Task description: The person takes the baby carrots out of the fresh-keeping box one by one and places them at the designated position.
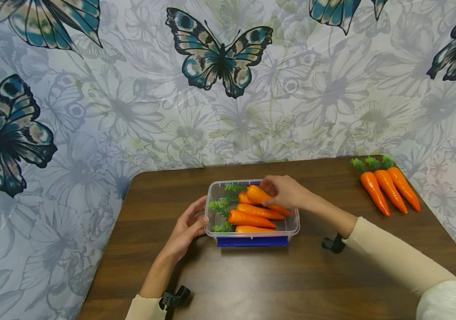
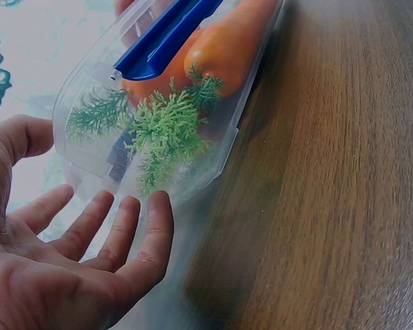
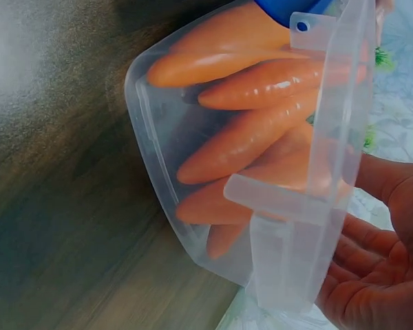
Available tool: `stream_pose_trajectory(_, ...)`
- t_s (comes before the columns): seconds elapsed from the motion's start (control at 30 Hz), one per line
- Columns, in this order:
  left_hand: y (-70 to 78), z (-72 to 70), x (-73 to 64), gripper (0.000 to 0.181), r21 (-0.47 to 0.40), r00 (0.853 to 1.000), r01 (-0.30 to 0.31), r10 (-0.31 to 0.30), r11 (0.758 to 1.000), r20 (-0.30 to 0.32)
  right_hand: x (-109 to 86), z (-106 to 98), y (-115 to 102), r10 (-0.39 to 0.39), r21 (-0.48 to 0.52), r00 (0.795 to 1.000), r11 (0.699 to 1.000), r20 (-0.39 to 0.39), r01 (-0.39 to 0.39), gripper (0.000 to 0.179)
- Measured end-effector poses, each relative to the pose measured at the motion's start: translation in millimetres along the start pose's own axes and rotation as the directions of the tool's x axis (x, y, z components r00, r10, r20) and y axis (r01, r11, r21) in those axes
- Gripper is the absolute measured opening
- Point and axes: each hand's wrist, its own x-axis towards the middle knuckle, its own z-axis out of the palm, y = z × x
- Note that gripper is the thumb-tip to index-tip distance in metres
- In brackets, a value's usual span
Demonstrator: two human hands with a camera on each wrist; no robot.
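Observation:
A clear plastic container (image 1: pixel 213 234) with blue latches (image 1: pixel 251 241) stands on the table, and several orange carrots (image 1: pixel 253 218) with green tops (image 1: pixel 221 205) lie inside it. My left hand (image 1: pixel 185 229) is at the container's left end. In the left wrist view its fingers (image 2: pixel 148 265) are spread and lightly bent beside the clear wall, close to the leafy tops. Reaching over the far right part of the container, my right hand (image 1: pixel 289 192) pinches the uppermost carrot (image 1: pixel 256 194) between thumb and fingers. The right wrist view shows carrot tips (image 3: pixel 213 161) through the wall, which partly hides the fingertips.
Three more carrots (image 1: pixel 389 191) lie side by side at the table's far right corner, tops toward the wall. The brown wooden table (image 1: pixel 251 284) meets a wall covering (image 1: pixel 132 111) printed with flowers and butterflies. Each wrist wears a black strap (image 1: pixel 333 243).

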Motion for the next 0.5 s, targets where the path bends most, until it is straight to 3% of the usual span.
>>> stream_pose_trajectory(0.3,1.0,-0.5,-1.2,0.064,0.005,1.000,0.001,-0.001,1.000,0.001,5.8,11.5,-3.4,0.034,-0.040,0.999,0.999,0.027,-0.033,0.051)
stream_pose_trajectory(0.5,1.5,0.2,-1.2,0.064,0.003,1.000,0.005,-0.005,1.000,-0.005,6.6,16.6,-5.4,-0.010,-0.111,1.000,0.994,-0.004,0.010,0.047)
